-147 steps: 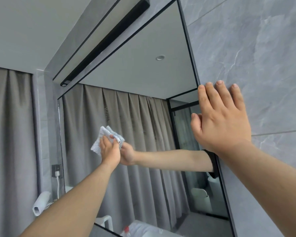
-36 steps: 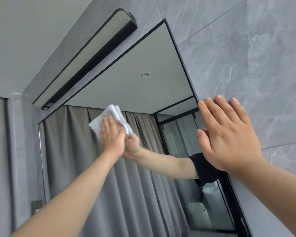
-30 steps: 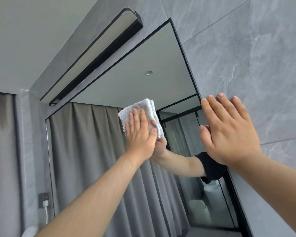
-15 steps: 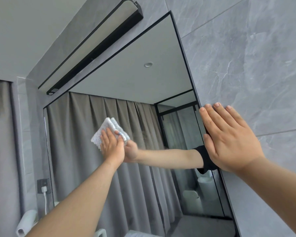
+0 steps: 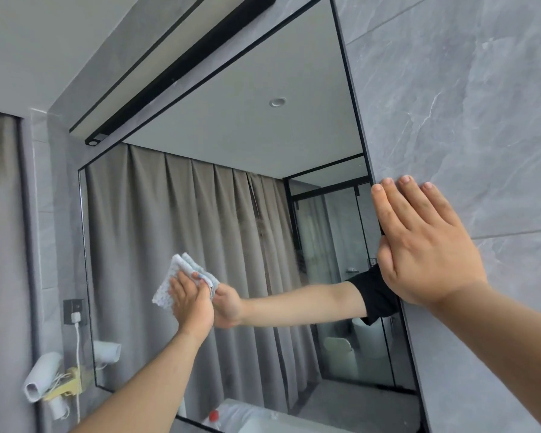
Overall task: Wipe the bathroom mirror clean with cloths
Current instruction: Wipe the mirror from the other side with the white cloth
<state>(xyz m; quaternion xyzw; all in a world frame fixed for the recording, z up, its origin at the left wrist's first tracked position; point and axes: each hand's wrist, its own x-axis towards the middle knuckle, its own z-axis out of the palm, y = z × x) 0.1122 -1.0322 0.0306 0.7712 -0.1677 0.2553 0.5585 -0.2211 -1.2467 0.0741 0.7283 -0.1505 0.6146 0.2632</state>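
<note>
The mirror (image 5: 231, 135) shows hazy streaks (image 5: 263, 226) right of centre, so wiping looks partly done. The right hand (image 5: 425, 248) lies flat, empty, on the tile (image 5: 481, 120) beside the frame. The left hand (image 5: 189, 304), fingers straight, presses the cloth (image 5: 172, 276) to the lower-left glass.

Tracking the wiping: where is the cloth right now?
In the head view, the cloth is pressed under the left hand against the lower-left part of the mirror, to the right of the wall socket.

Cloth (image 5: 169, 287) on mirror (image 5: 231, 135); hair dryer (image 5: 41, 375) left of it
</note>
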